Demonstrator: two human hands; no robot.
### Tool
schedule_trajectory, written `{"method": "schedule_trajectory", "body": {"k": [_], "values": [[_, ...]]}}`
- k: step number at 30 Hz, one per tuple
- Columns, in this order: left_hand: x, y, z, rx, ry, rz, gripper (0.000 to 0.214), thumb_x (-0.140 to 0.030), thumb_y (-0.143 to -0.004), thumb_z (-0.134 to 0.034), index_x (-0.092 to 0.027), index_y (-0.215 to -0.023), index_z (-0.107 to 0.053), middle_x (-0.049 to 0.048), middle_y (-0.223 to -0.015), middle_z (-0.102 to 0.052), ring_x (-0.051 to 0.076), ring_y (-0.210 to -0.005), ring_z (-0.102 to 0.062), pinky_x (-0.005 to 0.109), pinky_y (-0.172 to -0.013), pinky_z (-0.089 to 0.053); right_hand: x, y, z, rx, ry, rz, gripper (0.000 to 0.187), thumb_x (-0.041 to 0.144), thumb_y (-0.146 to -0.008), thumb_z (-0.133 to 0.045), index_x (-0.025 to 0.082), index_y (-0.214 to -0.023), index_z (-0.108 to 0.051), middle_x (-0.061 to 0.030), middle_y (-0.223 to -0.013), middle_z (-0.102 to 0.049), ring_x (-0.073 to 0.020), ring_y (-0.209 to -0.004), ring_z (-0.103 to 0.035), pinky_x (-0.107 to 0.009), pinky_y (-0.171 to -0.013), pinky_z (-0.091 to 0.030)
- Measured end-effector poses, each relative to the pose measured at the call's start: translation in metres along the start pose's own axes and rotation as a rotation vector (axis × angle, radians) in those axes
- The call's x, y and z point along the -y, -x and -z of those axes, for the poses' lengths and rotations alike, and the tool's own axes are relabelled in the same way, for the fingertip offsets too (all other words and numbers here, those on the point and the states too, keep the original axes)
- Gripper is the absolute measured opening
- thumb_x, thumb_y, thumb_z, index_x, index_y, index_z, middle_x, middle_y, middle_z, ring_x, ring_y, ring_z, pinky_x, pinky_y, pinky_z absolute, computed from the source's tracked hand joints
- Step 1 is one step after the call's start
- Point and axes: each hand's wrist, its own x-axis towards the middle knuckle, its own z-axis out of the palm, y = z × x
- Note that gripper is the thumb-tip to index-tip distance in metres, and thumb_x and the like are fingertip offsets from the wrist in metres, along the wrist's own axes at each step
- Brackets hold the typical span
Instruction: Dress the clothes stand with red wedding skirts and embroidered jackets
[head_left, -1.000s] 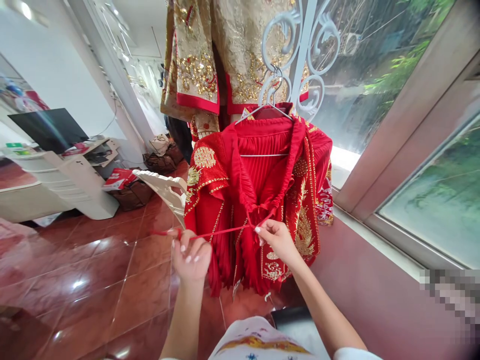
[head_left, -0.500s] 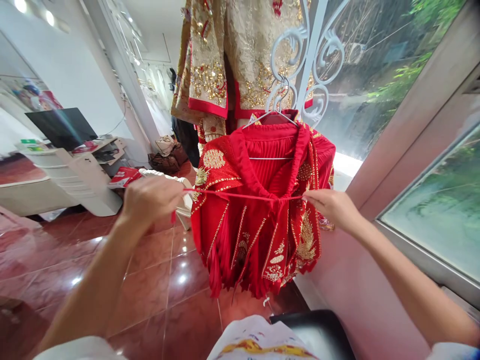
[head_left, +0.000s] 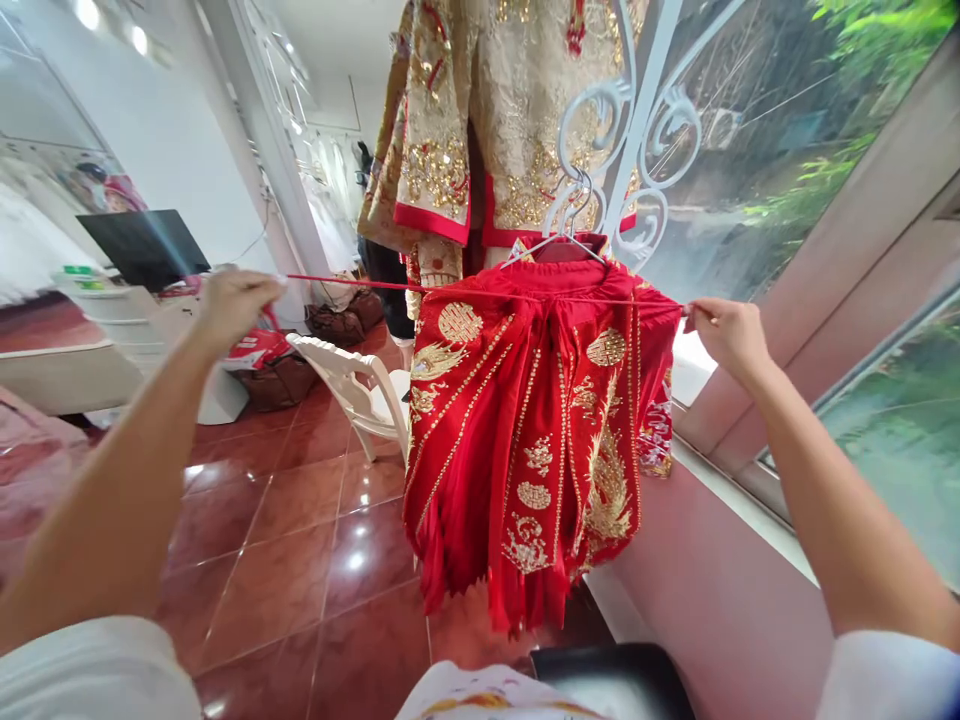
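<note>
In the head view, a red pleated skirt [head_left: 529,420] with gold embroidery hangs in front of me, its waistband gathered near the top. A thin red tie [head_left: 349,282] runs taut across that waistband. My left hand [head_left: 236,302] is closed on the tie's left end, well out to the side, with a bit of it dangling below. On the opposite side, my right hand [head_left: 726,332] pinches the right end, near the window frame. Behind the skirt, wire hangers [head_left: 576,205] hold it and another red garment on a white scrolled metal stand [head_left: 626,130].
A cream and gold embroidered jacket [head_left: 525,130] hangs behind. To the left are a white chair [head_left: 352,385], a brown bag [head_left: 274,385], and a white drawer unit [head_left: 135,330] with a dark monitor [head_left: 142,248]. A black seat [head_left: 611,675] is below; a window [head_left: 757,190] is right.
Both hands have moved apart and upward, stretching the tie wider. The skirt's waistband has risen and drawn together, and its front now hangs flatter.
</note>
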Motion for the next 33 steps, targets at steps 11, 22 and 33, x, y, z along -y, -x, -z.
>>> {"method": "schedule_trajectory", "body": {"k": [11, 22, 33], "values": [[-0.095, 0.008, -0.060, 0.011, 0.665, -0.283, 0.063, -0.064, -0.088, 0.001, -0.026, -0.094, -0.049, -0.0043, -0.077, -0.057, 0.008, -0.063, -0.039, 0.024, -0.059, -0.037, 0.092, -0.018, 0.004, -0.004, -0.750, -0.057, 0.065, 0.042, -0.095, -0.008, 0.018, -0.082, -0.067, -0.0089, -0.093, -0.066, -0.0110, -0.078, -0.061, -0.030, -0.061, -0.039], [-0.151, 0.058, -0.097, 0.068, -0.445, -0.551, 0.049, -0.063, -0.077, -0.050, -0.016, -0.083, -0.063, 0.0072, -0.059, -0.055, 0.031, -0.084, -0.061, 0.039, -0.075, -0.040, 0.118, 0.006, -0.012, 0.219, -0.231, 0.230, 0.037, 0.030, -0.072, -0.066, 0.017, -0.105, -0.055, -0.0033, -0.070, -0.060, -0.0169, -0.064, -0.054, -0.032, -0.062, -0.040], [-0.194, 0.087, -0.130, 0.645, 0.591, -0.597, 0.047, -0.040, -0.091, -0.027, -0.018, -0.064, -0.059, 0.0073, -0.076, -0.062, 0.017, -0.074, -0.060, 0.033, -0.072, -0.048, 0.138, 0.004, -0.006, 0.385, -0.347, 0.107, 0.014, 0.026, -0.076, -0.057, 0.016, -0.077, -0.066, 0.0009, -0.047, -0.053, -0.0098, -0.046, -0.046, -0.026, -0.051, -0.035]]}}
